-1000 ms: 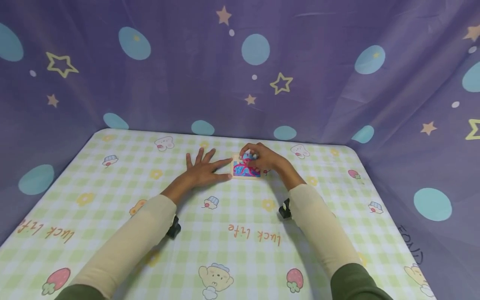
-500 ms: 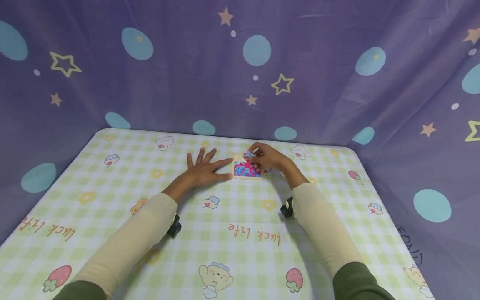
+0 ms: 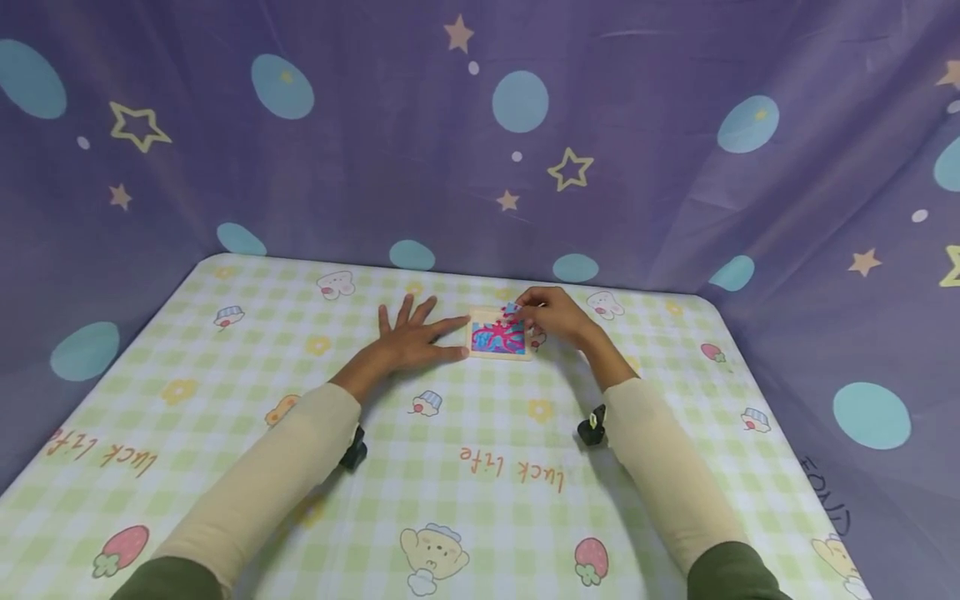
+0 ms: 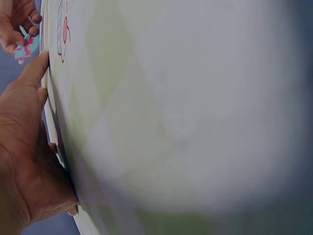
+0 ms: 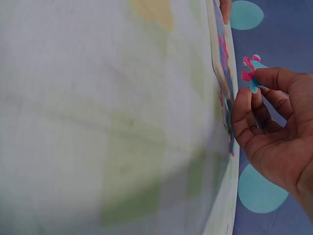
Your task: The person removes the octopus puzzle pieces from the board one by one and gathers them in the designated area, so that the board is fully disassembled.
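A small wooden-framed jigsaw puzzle lies flat near the back of the table, showing a pink octopus-like shape on blue. Its upper left part is a bare, pale area. My left hand is spread on the cloth, thumb and index fingertip touching the frame's left edge. Between thumb and fingers, my right hand pinches a pink and light-blue jigsaw piece over the frame's upper right corner. The right wrist view shows that piece held tilted, apart from the frame. It also appears beyond the left hand in the left wrist view.
A green-checked cloth with cartoon prints covers the table. Behind it hangs a purple curtain with stars and ovals. Small coloured shapes lie under the right hand; I cannot tell whether they are pieces or prints.
My right hand has drawn back to the right from over the puzzle, with the piece pinched in it. More of the frame's upper part shows. My left hand has stayed at the frame's left edge.
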`<state>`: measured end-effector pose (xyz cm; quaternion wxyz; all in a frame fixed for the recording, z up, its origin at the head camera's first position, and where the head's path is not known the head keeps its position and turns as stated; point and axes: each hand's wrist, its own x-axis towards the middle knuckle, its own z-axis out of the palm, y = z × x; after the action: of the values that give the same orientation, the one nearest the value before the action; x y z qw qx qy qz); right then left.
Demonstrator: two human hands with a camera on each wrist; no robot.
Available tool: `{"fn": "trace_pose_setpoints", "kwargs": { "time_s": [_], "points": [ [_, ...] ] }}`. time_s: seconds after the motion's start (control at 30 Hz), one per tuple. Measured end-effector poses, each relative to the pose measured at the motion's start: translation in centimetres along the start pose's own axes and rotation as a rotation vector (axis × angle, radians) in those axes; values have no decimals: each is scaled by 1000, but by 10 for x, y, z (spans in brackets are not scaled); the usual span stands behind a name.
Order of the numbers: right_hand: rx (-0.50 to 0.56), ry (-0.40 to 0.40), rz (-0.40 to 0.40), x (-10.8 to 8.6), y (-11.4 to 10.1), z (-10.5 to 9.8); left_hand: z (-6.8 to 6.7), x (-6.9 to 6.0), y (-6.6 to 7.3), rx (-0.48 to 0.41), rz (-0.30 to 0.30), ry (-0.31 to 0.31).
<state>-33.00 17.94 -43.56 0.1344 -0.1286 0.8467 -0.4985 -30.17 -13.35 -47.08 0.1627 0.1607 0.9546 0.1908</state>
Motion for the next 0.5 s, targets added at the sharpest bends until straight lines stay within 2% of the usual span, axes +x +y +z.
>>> {"fn": "trace_pose_setpoints", "kwargs": {
  "time_s": [0.23, 0.5],
  "points": [
    [49, 28, 29, -5, 3, -10, -1, -1, 0, 11, -9, 1],
    [12, 37, -17, -18, 7, -26, -1, 0, 1, -4, -9, -7]
  ]
}}
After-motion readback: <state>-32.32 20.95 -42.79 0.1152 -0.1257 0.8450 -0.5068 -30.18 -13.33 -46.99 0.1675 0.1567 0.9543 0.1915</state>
